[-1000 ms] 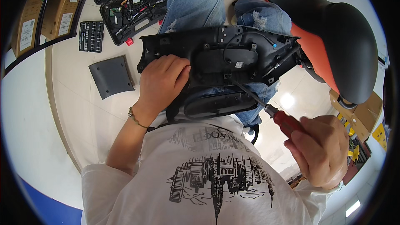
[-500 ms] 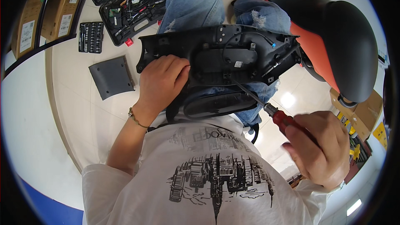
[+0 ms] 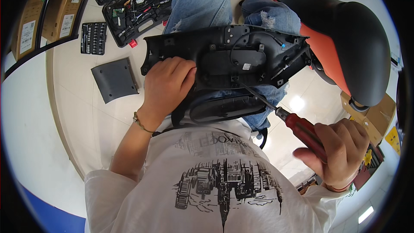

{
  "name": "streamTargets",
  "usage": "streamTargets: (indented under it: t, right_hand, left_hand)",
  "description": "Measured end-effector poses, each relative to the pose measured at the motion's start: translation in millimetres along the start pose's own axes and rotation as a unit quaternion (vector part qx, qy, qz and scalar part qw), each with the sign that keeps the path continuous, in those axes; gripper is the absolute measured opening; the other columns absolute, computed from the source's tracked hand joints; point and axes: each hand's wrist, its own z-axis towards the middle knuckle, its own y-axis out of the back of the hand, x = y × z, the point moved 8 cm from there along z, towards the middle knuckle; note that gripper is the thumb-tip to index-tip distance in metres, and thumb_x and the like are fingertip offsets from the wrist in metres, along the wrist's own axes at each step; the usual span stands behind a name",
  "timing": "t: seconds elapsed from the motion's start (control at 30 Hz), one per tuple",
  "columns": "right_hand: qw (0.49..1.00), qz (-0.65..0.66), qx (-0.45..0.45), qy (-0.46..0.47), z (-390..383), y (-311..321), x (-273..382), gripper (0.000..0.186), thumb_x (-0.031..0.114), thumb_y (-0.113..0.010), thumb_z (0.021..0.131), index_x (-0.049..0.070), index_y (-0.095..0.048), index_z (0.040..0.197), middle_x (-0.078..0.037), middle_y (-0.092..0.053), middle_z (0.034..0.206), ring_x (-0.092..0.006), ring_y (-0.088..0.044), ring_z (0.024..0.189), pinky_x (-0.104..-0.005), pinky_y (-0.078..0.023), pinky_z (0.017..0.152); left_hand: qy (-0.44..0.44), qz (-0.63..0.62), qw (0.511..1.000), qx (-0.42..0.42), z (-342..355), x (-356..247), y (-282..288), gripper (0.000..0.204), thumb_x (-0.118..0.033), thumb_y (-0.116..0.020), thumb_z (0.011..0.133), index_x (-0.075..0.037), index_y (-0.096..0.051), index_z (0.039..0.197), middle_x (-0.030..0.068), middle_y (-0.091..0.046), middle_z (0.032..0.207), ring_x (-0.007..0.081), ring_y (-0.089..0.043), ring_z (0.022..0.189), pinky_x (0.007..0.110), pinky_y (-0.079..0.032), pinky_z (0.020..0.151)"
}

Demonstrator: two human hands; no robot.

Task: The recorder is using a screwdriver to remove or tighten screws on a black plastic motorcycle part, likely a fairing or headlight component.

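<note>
A black plastic cover panel (image 3: 181, 46) lies across my lap with its ribbed inner side up. My left hand (image 3: 167, 84) is closed on its near left edge, fingertips hidden behind the knuckles. My right hand (image 3: 345, 149) is wrapped round the end of a red-handled screwdriver (image 3: 302, 133), the thumb standing a little off the handle. The screwdriver's shaft slants up and left, its tip at the panel's near middle edge; whether it sits in a screw I cannot tell. A thin black cable (image 3: 232, 51) with a blue-tipped connector (image 3: 283, 46) lies on the panel.
An open tool case (image 3: 138, 11) and a socket set (image 3: 93, 39) lie on the floor at the far left, near a square dark plate (image 3: 114, 80). A black-seated orange vehicle (image 3: 360, 51) stands at the right. Cardboard boxes (image 3: 64, 17) are at the left.
My right hand has turned and slid slightly back and right along the screwdriver, baring more of its handle. The left hand and the panel hold still.
</note>
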Motion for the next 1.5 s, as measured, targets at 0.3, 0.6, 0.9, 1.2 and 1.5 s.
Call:
streamTargets:
  t: [0.3, 0.6, 0.9, 1.2, 1.5]
  right_hand:
    - [0.999, 0.016, -0.049, 0.004, 7, 3, -2, 0.043, 0.035, -0.076, 0.084, 0.003, -0.058, 0.107, -0.01, -0.062, 0.079, -0.0243, -0.059, 0.062, -0.0358, -0.044, 0.054]
    - [0.988, 0.106, -0.105, 0.045, 14, -1, 3, 0.03, 0.026, -0.079, 0.082, 0.005, -0.064, 0.098, -0.013, -0.064, 0.091, -0.0209, -0.06, 0.063, -0.0307, -0.043, 0.046]
    - [0.994, 0.045, -0.054, 0.079, 2, -4, -2, 0.057, 0.053, -0.068, 0.086, 0.002, -0.056, 0.11, -0.015, -0.064, 0.088, -0.0274, -0.062, 0.07, -0.0369, -0.048, 0.061]
    - [0.999, 0.025, 0.022, -0.004, 0, -3, -3, 0.056, 0.047, -0.077, 0.078, 0.006, -0.057, 0.11, -0.014, -0.064, 0.095, -0.0308, -0.063, 0.072, -0.039, -0.049, 0.06]
    - [0.996, 0.081, -0.037, -0.013, 4, 1, -5, 0.043, 0.024, -0.08, 0.08, 0.005, -0.055, 0.11, -0.014, -0.064, 0.088, -0.0269, -0.062, 0.069, -0.039, -0.048, 0.059]
  left_hand:
    - [-0.015, -0.014, 1.0, -0.004, -1, -7, 0, 0.011, -0.003, -0.072, 0.081, -0.006, -0.065, 0.09, 0.006, -0.066, 0.083, 0.0256, -0.064, 0.074, 0.037, -0.049, 0.067]
    - [-0.044, -0.04, 0.998, 0.034, 8, -25, -13, 0.01, -0.007, -0.073, 0.082, -0.007, -0.066, 0.09, 0.005, -0.066, 0.084, 0.0243, -0.063, 0.074, 0.036, -0.049, 0.066]
    - [-0.091, -0.017, 0.987, 0.132, 16, -47, -48, 0.018, -0.012, -0.073, 0.081, -0.009, -0.066, 0.097, 0.003, -0.061, 0.09, 0.0217, -0.061, 0.079, 0.034, -0.049, 0.072]
    - [-0.111, 0.019, 0.976, 0.189, 17, -50, -65, 0.018, -0.014, -0.07, 0.082, -0.009, -0.065, 0.1, 0.0035, -0.058, 0.09, 0.0213, -0.06, 0.083, 0.035, -0.049, 0.076]
    - [-0.112, 0.0, 0.972, 0.205, 18, -54, -72, 0.015, -0.011, -0.064, 0.084, -0.008, -0.065, 0.098, 0.0049, -0.06, 0.092, 0.0228, -0.063, 0.087, 0.037, -0.05, 0.079]
